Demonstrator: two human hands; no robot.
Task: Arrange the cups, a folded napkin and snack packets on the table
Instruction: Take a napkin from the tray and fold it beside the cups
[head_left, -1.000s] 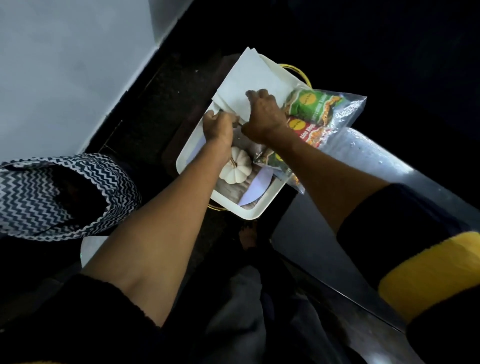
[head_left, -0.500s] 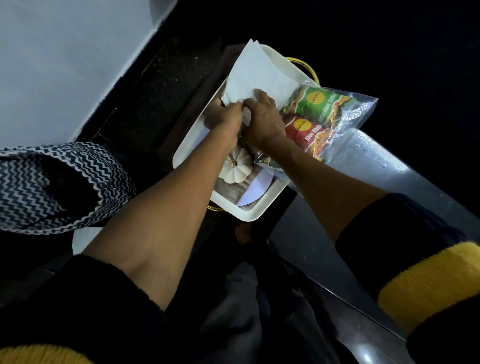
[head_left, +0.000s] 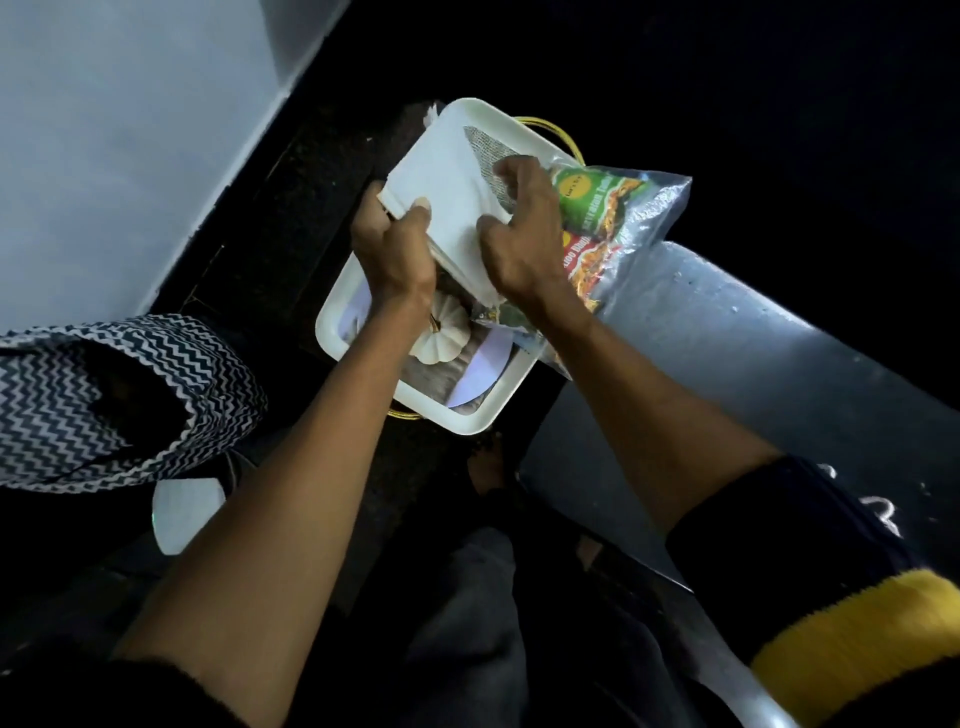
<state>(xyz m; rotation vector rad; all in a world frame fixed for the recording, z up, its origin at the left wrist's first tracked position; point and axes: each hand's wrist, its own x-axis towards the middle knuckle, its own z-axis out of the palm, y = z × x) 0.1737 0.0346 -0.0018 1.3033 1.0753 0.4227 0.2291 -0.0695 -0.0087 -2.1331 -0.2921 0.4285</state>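
A: Since half a second back, the white napkin is lying flatter and lower over the far half of the tray; before, it was standing up past the far rim. A grey mesh patch is now showing at its far right edge.

B: Hands?

A: Left hand is pinching the napkin's near left corner, thumb on top, fingers curled underneath the folded layers. Right hand is bearing down on the napkin's right side with bent, spread fingers. Whether it is gripping the cloth or only pressing, I cannot tell.

B: Snack packets?

A: Sitting inside a clear plastic bag at the right of the tray, partly under the right wrist. A green packet is lying farther, a red packet nearer. The bag is hanging over the tray's right rim, onto the grey table edge.

B: Anything else in the tray?

A: A small white pumpkin is resting in the near half, just beneath the left wrist, on something grey. A pale round shape is lying beside it, near right; too dim to name.

B: Surroundings?

A: A zigzag-patterned cloth is sitting well left of the tray. Yellow wire handles are peeking out from under the tray, far and near. Cups: none I can make out.
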